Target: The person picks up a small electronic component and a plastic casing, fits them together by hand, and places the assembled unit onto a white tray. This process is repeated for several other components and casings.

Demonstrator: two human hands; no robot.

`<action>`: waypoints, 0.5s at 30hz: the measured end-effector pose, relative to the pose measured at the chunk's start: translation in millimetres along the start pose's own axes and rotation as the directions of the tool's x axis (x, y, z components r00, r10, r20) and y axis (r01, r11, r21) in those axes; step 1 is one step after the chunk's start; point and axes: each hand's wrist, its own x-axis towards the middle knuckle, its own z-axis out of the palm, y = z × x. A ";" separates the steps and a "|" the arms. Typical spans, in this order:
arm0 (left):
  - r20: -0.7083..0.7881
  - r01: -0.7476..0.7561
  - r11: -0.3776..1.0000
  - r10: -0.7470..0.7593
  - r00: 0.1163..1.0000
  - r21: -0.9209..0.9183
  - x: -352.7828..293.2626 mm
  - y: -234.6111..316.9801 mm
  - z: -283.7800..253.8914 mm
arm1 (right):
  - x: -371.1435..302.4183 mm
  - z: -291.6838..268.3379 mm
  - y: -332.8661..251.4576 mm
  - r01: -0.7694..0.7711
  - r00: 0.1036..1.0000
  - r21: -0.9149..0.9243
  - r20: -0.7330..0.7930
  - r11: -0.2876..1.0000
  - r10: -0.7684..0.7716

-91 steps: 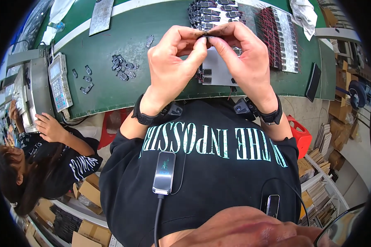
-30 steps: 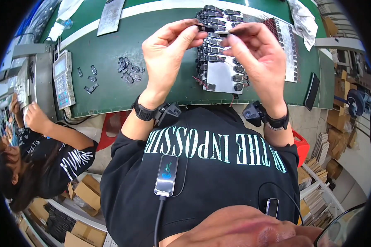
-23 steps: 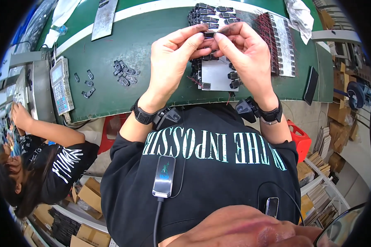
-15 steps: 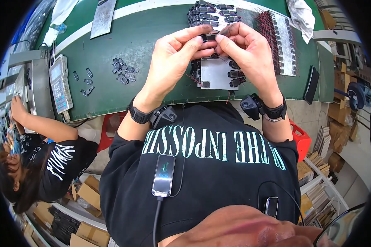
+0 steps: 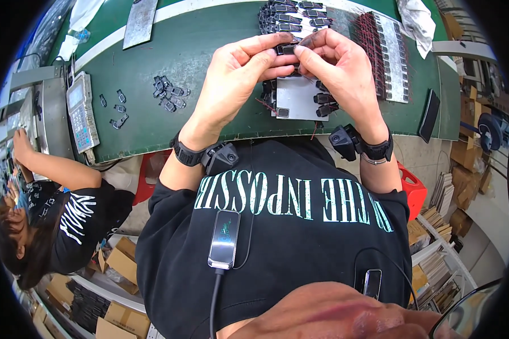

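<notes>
Both my hands hold one small black rectangular plastic part [image 5: 287, 50] between them, above the far side of the green worktable. My left hand [image 5: 237, 76] pinches its left end between thumb and fingers. The thumb and forefinger of my right hand [image 5: 342, 73] close on its right end. Beneath my hands lies a white plate [image 5: 302, 99] with black parts along its sides and thin red wires sticking out. Beyond it, a crowd of similar black parts [image 5: 285, 21] sits in rows. My fingers cover some of the held part.
A metal plate [image 5: 390, 62] carries rows of small black pieces with red wires. Loose black parts [image 5: 169, 93] lie left of my hands. A keypad device [image 5: 82, 113] stands at the table's left, a dark flat slab [image 5: 429, 116] at its right. A co-worker's arm [image 5: 62, 169] is at far left.
My hands stay in nearly the same place, both still gripping the black part. The part shows a little more between my fingers. The view has shifted slightly.
</notes>
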 end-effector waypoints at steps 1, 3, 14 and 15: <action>-0.001 -0.001 1.000 0.001 1.000 0.000 0.1 -0.8 -0.3 | -0.2 0.2 0.3 -0.001 1.000 -0.002 0.003 1.000 0.001; 0.001 0.017 1.000 -0.017 1.000 -0.006 0.3 -3.7 -0.9 | -0.8 1.2 0.7 0.001 1.000 0.003 0.011 1.000 -0.001; -0.004 0.023 0.999 -0.023 1.000 -0.024 2.3 -3.2 -0.8 | 0.5 3.0 -2.2 -0.011 1.000 0.033 0.004 0.999 0.011; -0.007 0.018 1.000 -0.018 1.000 -0.020 2.3 -2.9 -0.6 | 1.2 3.6 -3.0 -0.008 1.000 0.009 -0.002 1.000 0.008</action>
